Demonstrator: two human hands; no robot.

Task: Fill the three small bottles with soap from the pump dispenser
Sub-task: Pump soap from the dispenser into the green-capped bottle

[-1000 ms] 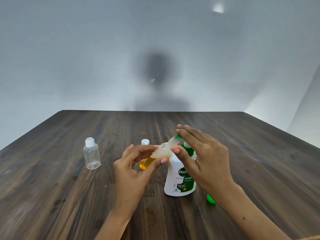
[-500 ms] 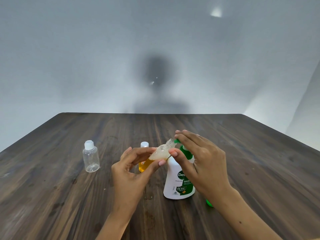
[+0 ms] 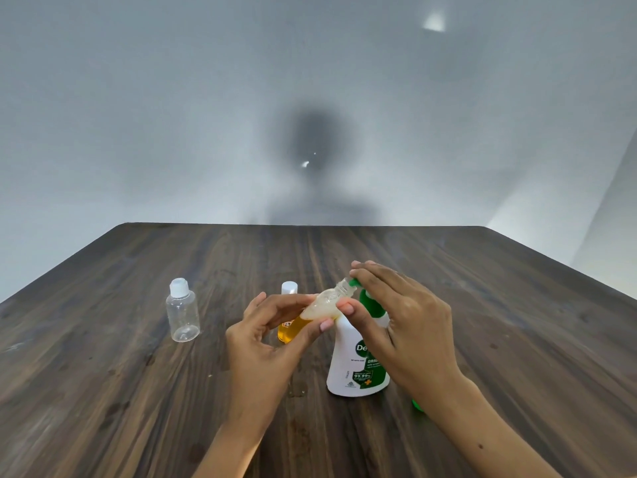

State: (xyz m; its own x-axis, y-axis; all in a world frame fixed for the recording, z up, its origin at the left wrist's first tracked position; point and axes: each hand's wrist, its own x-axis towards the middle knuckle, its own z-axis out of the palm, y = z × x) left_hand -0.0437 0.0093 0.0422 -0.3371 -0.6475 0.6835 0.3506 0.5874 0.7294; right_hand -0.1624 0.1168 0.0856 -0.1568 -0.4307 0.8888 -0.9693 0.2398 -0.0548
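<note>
Wall (image 3: 138, 115): pale grey, behind the far edge of the worktop, with a dark shadow at its middle.
Worktop (image 3: 499, 305): dark wood grain, carrying all the things.
Pump dispenser (image 3: 351, 367): white with a green label and green pump, upright right of centre, near the front.
Right hand (image 3: 410, 326): over the pump head, fingers straight and released, fingertips lying on the top of the pump; its thumb touches the tilted bottle.
Left hand (image 3: 265, 336): fingers and thumb grasping the tilted bottle.
Tilted bottle (image 3: 322, 307): small, clear, cap off, part full of amber soap, its open neck at the green spout.
Empty bottle (image 3: 182, 313): clear, white cap on, upright at the left, well apart from the hands.
Third bottle (image 3: 289, 327): white cap, amber soap inside, standing just beyond the left hand, partly hidden.
Green piece (image 3: 417, 405): right of the dispenser, mostly hidden by the right forearm.
</note>
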